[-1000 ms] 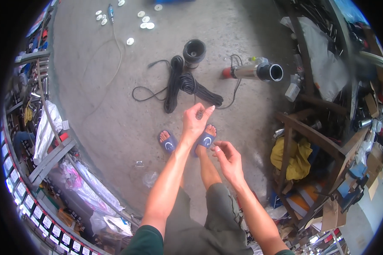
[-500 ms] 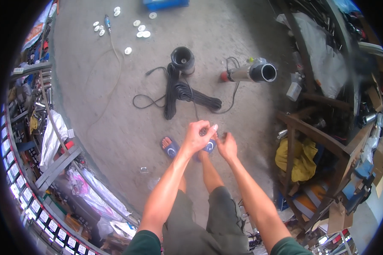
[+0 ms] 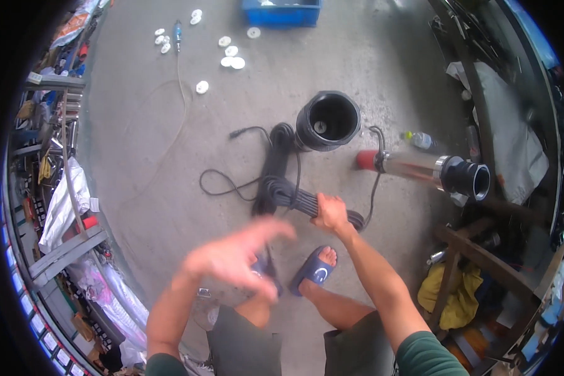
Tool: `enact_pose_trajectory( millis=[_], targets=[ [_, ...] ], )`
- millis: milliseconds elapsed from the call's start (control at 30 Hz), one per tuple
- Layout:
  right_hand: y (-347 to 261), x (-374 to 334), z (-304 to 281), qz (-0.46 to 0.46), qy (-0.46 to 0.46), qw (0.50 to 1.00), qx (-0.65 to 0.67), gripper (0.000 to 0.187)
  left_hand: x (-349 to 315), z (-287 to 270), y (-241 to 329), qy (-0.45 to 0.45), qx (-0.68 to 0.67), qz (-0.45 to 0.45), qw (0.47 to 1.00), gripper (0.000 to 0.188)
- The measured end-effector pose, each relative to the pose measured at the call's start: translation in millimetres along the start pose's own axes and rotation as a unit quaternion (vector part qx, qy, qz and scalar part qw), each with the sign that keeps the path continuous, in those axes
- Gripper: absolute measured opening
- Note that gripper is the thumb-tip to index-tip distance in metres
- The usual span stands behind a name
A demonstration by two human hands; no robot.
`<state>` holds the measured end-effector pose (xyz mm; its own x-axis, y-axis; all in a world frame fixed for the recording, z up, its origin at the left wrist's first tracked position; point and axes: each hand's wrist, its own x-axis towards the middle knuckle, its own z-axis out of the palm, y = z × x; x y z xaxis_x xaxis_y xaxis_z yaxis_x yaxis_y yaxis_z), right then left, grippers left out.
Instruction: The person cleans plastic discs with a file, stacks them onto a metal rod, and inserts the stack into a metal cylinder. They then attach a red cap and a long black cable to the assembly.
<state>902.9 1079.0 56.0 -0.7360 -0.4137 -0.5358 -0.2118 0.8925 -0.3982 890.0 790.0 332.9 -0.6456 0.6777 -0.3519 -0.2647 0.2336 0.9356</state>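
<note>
My right hand [image 3: 333, 213] is closed around the right-hand part of a bundled black cable [image 3: 294, 197] on the floor. Fingers spread and blurred by motion, my left hand [image 3: 238, 257] is in the air over my left sandal and holds nothing. A second black cable bundle [image 3: 274, 169] lies lengthwise beside the first, with a loose loop and a plug end off to its left. Just beyond stands a black, open-topped cylinder [image 3: 328, 122]. To the right is a metal tube [image 3: 413, 166] with a red end and a black collar, a cord running from near its red end.
White discs [image 3: 232, 62] are scattered at the far left near a blue-tipped tool [image 3: 178, 37] on a thin hose. A blue crate [image 3: 282, 14] is at the top. Cluttered shelving borders the left; a rusty frame [image 3: 482, 257] with a yellow cloth [image 3: 451, 291] borders the right.
My right hand has reached forward and gripped the cable bundle. My left hand has moved left and spread open. The view has come closer to the cylinder and tube.
</note>
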Motion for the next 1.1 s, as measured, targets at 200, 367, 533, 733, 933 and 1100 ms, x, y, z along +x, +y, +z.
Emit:
enact_pose_trajectory(
  millis=[200,367,533,733,933,1100],
  targets=[
    [116,-111,-2,0.237,0.030,0.970,-0.033,0.059,129,82,39,0.278,0.271,0.329,0.861,0.021],
    [103,-155,-34,0.330,0.139,0.927,-0.112,0.097,293,35,-61,0.151,0.745,-0.090,0.644,0.029],
    [-14,-134,4,0.162,0.065,0.982,0.071,0.078,319,-51,-188,-0.155,0.775,-0.459,0.406,0.046],
    [-31,-35,61,0.216,-0.093,0.934,0.271,0.077,299,-83,-115,-0.015,0.659,-0.428,0.618,0.037],
    [-150,72,139,0.215,0.083,0.935,0.269,0.099,178,-119,-169,0.085,0.512,-0.414,0.748,0.061],
    [-138,55,105,0.228,0.119,0.885,0.388,0.068,123,-79,-166,0.151,0.370,-0.309,0.863,0.070]
  ],
)
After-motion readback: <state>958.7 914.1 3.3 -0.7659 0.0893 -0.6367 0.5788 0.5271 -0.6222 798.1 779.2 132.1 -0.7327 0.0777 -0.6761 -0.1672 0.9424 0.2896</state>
